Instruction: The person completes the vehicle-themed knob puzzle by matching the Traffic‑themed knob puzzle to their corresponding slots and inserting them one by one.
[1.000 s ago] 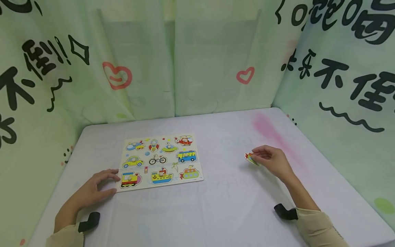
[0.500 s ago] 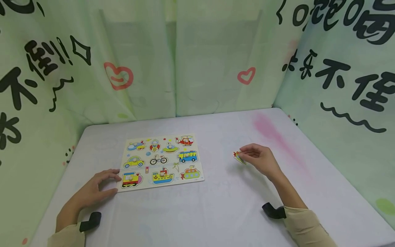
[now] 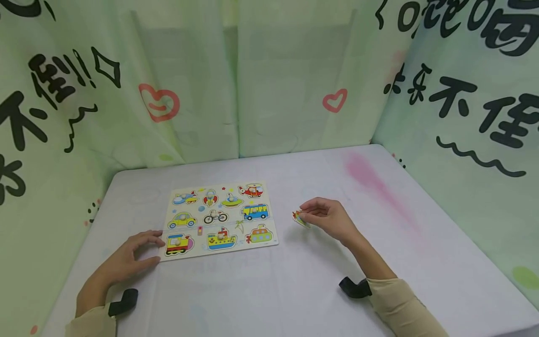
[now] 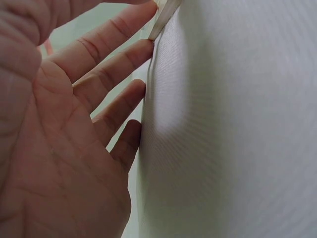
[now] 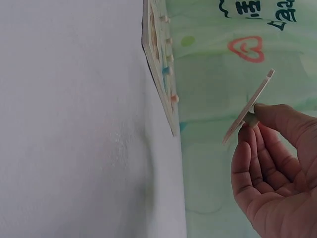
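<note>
A white wooden knob puzzle board (image 3: 200, 250) with vehicle pictures lies left of centre in the head view. At its left edge rests my left hand (image 3: 126, 255), fingers extended and thumb by the near corner; the left wrist view shows fingertips (image 4: 146, 47) against the edge. My right hand (image 3: 330, 217) holds a puzzle piece (image 3: 301, 219), green with a red propeller like the submarine picture (image 3: 259, 235) on the board. In the right wrist view, thumb and fingers pinch the piece's small knob (image 5: 251, 119), and the piece is tilted in the air, apart from the board.
A white cloth-covered table (image 3: 236, 295) bears the board. Green curtains (image 3: 286, 93) with red hearts and black lettering stand around its back and sides. A pink stain (image 3: 370, 178) marks the cloth at the back right. Black wrist straps (image 3: 355, 287) show at both sleeves.
My right hand has moved left with the puzzle piece, from the right part of the table to just right of the board. The left hand and the board have stayed in place.
</note>
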The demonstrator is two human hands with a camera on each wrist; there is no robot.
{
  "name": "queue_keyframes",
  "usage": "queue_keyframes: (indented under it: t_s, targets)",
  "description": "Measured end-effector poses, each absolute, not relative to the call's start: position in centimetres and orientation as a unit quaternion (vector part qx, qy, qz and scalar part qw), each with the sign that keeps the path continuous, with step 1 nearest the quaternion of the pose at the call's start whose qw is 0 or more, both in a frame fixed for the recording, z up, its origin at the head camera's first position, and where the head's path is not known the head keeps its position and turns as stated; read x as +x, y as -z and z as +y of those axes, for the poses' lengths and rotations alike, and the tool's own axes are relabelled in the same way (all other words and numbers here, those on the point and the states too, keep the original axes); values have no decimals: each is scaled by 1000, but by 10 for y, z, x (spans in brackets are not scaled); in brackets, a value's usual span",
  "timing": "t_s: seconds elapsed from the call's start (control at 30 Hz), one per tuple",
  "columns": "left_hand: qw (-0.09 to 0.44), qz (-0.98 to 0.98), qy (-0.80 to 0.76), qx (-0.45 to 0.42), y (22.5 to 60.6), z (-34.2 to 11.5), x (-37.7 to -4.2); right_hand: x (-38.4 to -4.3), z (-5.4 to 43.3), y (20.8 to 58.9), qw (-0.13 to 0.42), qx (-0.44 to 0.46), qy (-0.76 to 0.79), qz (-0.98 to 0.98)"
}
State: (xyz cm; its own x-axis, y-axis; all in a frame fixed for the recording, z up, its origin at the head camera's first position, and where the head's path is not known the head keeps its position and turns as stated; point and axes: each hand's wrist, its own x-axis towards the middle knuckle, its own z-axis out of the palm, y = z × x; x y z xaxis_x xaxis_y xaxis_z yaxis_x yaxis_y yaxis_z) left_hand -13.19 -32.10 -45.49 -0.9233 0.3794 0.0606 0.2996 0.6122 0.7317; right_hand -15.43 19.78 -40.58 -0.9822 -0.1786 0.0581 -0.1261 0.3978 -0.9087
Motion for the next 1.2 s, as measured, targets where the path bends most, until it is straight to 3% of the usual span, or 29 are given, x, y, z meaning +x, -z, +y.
queue_keyframes:
  t_s: [0.53, 0.9, 1.2]
  targets:
    - [67, 902, -388, 176, 458, -319, -133, -156, 151, 414, 72, -155, 527, 833]
    - [65, 897, -399, 181, 458, -319, -130, -164, 133, 415, 49, -249, 439, 862]
    - [54, 901, -388, 188, 454, -320, -131, -174, 116, 414, 66, -266, 396, 876]
